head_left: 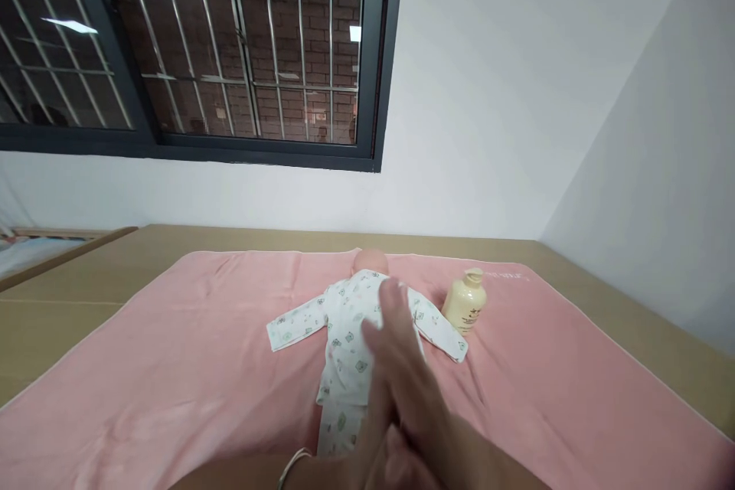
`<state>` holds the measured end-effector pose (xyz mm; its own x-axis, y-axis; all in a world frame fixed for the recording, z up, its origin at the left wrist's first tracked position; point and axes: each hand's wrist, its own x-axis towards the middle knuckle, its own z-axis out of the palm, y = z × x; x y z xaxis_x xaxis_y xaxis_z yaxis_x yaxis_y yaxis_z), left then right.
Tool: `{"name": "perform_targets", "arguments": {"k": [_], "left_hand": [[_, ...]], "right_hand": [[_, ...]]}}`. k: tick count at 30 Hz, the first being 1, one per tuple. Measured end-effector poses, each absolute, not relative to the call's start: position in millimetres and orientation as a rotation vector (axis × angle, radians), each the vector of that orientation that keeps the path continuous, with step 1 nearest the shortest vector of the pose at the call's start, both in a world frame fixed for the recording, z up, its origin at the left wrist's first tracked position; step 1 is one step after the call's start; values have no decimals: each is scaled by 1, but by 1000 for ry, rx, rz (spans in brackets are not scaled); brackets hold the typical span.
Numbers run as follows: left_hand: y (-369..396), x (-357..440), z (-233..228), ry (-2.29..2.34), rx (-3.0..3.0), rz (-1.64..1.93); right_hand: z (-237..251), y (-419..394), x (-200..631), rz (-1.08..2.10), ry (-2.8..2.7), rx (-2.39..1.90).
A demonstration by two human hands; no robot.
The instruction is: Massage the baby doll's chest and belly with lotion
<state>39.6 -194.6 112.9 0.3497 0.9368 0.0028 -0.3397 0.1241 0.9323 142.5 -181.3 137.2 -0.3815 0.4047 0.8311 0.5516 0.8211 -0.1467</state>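
Pink cloth (212,352), doll (346,337) lengthwise, head (369,261) away

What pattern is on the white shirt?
The shirt has small, scattered greenish-grey prints on white; head view.

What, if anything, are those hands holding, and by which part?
Nothing I can see: the left hand and right hand touch each other, and the bottle is apart.
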Motion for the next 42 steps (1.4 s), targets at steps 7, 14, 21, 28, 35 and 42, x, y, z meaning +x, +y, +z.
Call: {"name": "perform_targets", "arguments": {"k": [7, 14, 21, 28, 35, 42], "left_hand": [[-108, 58, 91, 912, 1621, 1642], [-19, 52, 28, 1231, 1397, 1766], [-22, 54, 15, 1218, 1379, 1811], [-24, 54, 15, 1213, 1411, 1852], [-24, 54, 17, 1206, 1349, 1831], [-29, 54, 23, 1203, 1291, 1802]], "right_hand": [[115, -79, 162, 123, -1566, -1107], [59, -30, 161, 254, -2253, -1356], [51, -31, 152, 81, -1961, -1902], [63, -24, 167, 222, -2325, -1392], [62, -32, 160, 164, -2267, -1661], [63, -25, 165, 239, -2140, -1687]]}}
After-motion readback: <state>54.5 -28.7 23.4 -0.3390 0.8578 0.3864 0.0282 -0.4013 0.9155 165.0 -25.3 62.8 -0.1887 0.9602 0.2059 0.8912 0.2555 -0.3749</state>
